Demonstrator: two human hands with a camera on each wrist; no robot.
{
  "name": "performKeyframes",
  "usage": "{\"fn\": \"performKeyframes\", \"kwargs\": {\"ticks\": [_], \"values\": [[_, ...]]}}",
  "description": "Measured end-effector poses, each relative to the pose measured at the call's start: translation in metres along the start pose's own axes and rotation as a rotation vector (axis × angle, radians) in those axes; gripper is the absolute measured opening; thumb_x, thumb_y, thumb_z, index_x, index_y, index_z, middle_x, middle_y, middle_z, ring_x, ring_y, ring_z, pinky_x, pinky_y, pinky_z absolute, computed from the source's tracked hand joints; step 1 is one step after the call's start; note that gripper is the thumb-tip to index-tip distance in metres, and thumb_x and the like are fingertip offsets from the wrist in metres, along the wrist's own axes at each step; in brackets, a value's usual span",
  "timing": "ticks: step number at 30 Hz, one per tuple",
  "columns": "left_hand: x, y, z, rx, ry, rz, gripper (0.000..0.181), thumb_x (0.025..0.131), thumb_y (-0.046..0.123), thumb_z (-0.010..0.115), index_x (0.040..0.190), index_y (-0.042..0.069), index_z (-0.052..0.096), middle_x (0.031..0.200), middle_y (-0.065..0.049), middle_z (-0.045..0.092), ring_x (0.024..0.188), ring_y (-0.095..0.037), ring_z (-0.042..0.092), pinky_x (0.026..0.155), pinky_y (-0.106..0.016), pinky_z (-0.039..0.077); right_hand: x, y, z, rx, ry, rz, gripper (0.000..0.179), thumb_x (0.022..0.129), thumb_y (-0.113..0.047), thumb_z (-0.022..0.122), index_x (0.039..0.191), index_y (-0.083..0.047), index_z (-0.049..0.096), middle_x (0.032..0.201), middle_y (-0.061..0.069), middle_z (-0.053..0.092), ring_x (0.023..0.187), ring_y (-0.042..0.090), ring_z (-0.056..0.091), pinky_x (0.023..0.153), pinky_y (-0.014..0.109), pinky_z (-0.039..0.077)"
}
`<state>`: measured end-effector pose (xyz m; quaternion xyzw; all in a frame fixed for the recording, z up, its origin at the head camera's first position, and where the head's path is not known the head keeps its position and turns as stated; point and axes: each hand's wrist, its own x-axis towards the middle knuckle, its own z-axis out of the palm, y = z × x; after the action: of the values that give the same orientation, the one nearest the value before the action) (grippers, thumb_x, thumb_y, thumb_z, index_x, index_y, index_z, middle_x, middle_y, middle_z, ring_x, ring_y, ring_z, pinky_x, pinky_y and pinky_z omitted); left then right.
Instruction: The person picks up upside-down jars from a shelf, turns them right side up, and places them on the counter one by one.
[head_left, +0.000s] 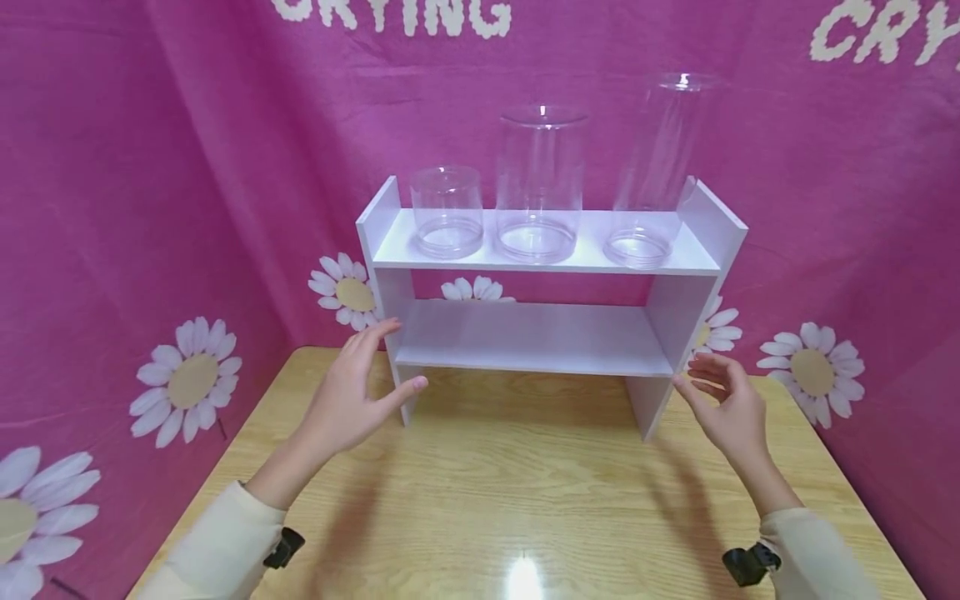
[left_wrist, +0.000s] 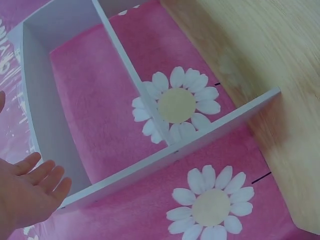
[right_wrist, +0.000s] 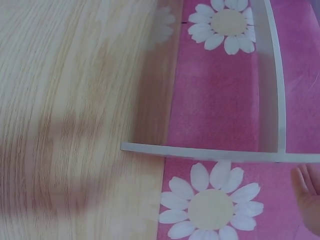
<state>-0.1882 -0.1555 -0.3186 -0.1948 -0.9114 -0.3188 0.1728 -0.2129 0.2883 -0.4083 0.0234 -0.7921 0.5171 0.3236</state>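
A white two-tier shelf [head_left: 532,335] stands on the wooden table. Three clear cylindrical containers line its top board: a short one [head_left: 447,204] at left, a taller, wide one [head_left: 540,179] in the middle, and the tallest, a slimmer one [head_left: 658,158], at right. My left hand [head_left: 347,407] is by the shelf's left side panel, thumb and fingers spread apart. Beside the right side panel is my right hand [head_left: 729,410], its fingers loosely bent around nothing. Each wrist view shows part of its hand, the left [left_wrist: 30,197] and the right [right_wrist: 309,200], near a panel; contact is unclear.
Magenta cloth [head_left: 247,125] with daisies and white lettering hangs behind the shelf and along both sides. The pale wooden table [head_left: 517,483] extends in front of the shelf. A dark strap piece [head_left: 285,547] sits at the left cuff, another [head_left: 750,564] at the right.
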Motion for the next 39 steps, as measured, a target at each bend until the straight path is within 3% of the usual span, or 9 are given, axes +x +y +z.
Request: {"fn": "performKeyframes", "kwargs": {"ticks": [5, 11, 17, 23, 26, 33, 39], "values": [[0.003, 0.002, -0.006, -0.027, -0.028, 0.004, 0.074, 0.084, 0.039, 0.070, 0.146, 0.012, 0.037, 0.150, -0.010, 0.043, 0.139, -0.030, 0.039, 0.111, -0.058, 0.037, 0.012, 0.009, -0.008, 0.185, -0.070, 0.011, 0.046, 0.075, 0.017, 0.068, 0.112, -0.010, 0.059, 0.095, -0.020, 0.067, 0.086, -0.008, 0.065, 0.077, 0.005, 0.052], [0.011, 0.005, -0.015, -0.093, -0.047, -0.009, 0.072, 0.085, 0.035, 0.070, 0.146, 0.014, 0.037, 0.149, -0.011, 0.044, 0.138, -0.031, 0.041, 0.111, -0.059, 0.036, 0.025, 0.013, -0.017, 0.327, -0.206, -0.013, 0.038, 0.081, 0.014, 0.065, 0.115, -0.001, 0.059, 0.098, -0.015, 0.071, 0.090, -0.006, 0.066, 0.079, 0.005, 0.052], [0.021, 0.010, -0.025, -0.142, -0.049, -0.027, 0.069, 0.086, 0.031, 0.069, 0.145, 0.013, 0.039, 0.145, -0.011, 0.048, 0.135, -0.028, 0.044, 0.110, -0.052, 0.040, 0.038, 0.019, -0.020, 0.500, -0.307, 0.079, 0.040, 0.081, 0.016, 0.062, 0.110, -0.011, 0.061, 0.097, -0.012, 0.072, 0.089, -0.004, 0.068, 0.077, 0.009, 0.054], [0.031, 0.014, -0.032, -0.199, -0.049, -0.047, 0.065, 0.087, 0.030, 0.067, 0.144, 0.014, 0.040, 0.145, -0.012, 0.048, 0.130, -0.030, 0.049, 0.104, -0.051, 0.044, 0.045, 0.023, -0.023, 0.525, -0.362, 0.150, 0.036, 0.084, 0.013, 0.062, 0.106, -0.016, 0.066, 0.096, -0.014, 0.073, 0.085, -0.004, 0.068, 0.071, 0.011, 0.056], [0.038, 0.016, -0.035, -0.231, -0.030, -0.051, 0.064, 0.088, 0.029, 0.067, 0.143, 0.014, 0.040, 0.145, -0.010, 0.047, 0.130, -0.029, 0.048, 0.106, -0.050, 0.044, 0.048, 0.023, -0.022, 0.535, -0.360, 0.172, 0.036, 0.084, 0.013, 0.062, 0.103, -0.017, 0.067, 0.094, -0.014, 0.073, 0.084, -0.003, 0.067, 0.069, 0.012, 0.056], [0.058, 0.027, -0.039, -0.305, 0.033, 0.008, 0.062, 0.088, 0.022, 0.067, 0.140, 0.001, 0.041, 0.145, -0.015, 0.047, 0.135, -0.028, 0.045, 0.113, -0.045, 0.040, 0.052, 0.025, -0.020, 0.509, -0.329, 0.195, 0.037, 0.086, 0.012, 0.060, 0.098, -0.022, 0.066, 0.088, -0.017, 0.071, 0.081, -0.007, 0.065, 0.067, 0.008, 0.054], [0.068, 0.037, -0.045, -0.319, 0.013, -0.033, 0.063, 0.089, 0.026, 0.066, 0.142, 0.004, 0.040, 0.147, -0.013, 0.045, 0.136, -0.026, 0.044, 0.113, -0.044, 0.040, 0.054, 0.026, -0.018, 0.512, -0.308, 0.208, 0.037, 0.087, 0.011, 0.060, 0.095, -0.024, 0.068, 0.086, -0.017, 0.070, 0.081, -0.008, 0.063, 0.070, 0.004, 0.051]]}}
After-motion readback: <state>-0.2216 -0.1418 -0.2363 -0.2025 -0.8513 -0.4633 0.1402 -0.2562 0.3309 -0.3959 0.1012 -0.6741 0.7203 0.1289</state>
